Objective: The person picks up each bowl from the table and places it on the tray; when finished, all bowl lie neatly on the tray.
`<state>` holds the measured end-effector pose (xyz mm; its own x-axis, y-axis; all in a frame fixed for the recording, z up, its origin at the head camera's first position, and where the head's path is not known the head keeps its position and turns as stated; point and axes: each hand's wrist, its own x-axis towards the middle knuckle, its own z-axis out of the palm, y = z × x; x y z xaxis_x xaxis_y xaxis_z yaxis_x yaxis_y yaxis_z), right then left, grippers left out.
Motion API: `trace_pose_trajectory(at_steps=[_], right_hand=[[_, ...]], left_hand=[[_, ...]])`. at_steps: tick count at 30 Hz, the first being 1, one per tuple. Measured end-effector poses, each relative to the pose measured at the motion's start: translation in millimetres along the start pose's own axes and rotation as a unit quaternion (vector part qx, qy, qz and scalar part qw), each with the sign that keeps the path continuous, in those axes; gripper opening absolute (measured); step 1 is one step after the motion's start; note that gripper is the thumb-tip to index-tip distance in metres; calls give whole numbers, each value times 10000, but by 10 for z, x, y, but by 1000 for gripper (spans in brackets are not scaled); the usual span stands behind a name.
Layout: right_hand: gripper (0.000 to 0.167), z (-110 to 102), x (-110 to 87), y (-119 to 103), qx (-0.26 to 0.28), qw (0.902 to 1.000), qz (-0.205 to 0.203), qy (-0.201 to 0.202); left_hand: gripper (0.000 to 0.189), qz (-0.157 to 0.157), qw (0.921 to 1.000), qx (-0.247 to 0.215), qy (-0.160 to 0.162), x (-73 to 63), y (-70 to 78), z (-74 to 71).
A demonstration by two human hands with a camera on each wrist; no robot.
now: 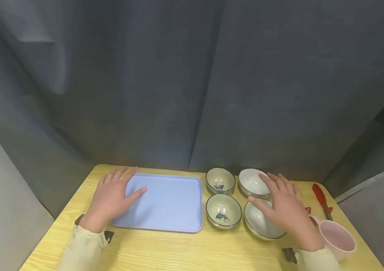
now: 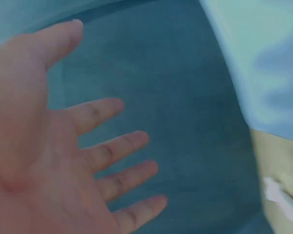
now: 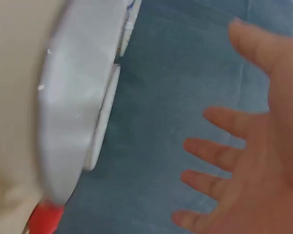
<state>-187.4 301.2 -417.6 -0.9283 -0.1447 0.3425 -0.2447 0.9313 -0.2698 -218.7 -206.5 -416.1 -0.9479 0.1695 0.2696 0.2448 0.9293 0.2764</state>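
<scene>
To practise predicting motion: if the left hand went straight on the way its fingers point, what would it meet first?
The left hand would probably meet the dark curtain beyond the table, though depth is unclear.

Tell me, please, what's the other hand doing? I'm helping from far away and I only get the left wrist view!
Observer: The right hand has its fingers spread and holds nothing.
Operator: Cool! Does anything on the table have a picture on it?
Observer: Yes, the two bowls beside the blue tray each have a dark fish-like picture inside.
Operator: Ooh! And what's past all the bowls, on the right?
Observer: A pink cup stands there, near the front.
</scene>
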Motion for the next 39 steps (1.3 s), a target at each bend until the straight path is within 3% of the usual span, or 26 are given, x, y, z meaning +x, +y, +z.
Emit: trace_pose_trajectory(at_steps=[6, 12, 21, 26, 31, 39], right_hand=[[84, -28, -208, 164, 1120, 9929, 344, 197], [98, 58, -411, 298, 1725, 9792, 970, -447], [116, 269, -566, 428, 2089, 9545, 1821, -1106], [119, 315, -617, 476, 2166, 9425, 2115, -1413], [121, 327, -674, 469, 2179, 9429, 2056, -1457], [127, 357, -701, 476, 2074, 9415, 2126, -1596]], left_hand=[[71, -179, 9985, -508, -60, -260, -377, 165], [76, -545, 9949, -761, -364, -491, -600, 282], [96, -1047, 9862, -777, -1019, -534, -695, 364], [101, -1092, 9834, -878, -1149, -523, -713, 404], [102, -1042, 9811, -1070, -1229, -529, -721, 421], [84, -885, 9820, -1100, -1252, -497, -711, 453]])
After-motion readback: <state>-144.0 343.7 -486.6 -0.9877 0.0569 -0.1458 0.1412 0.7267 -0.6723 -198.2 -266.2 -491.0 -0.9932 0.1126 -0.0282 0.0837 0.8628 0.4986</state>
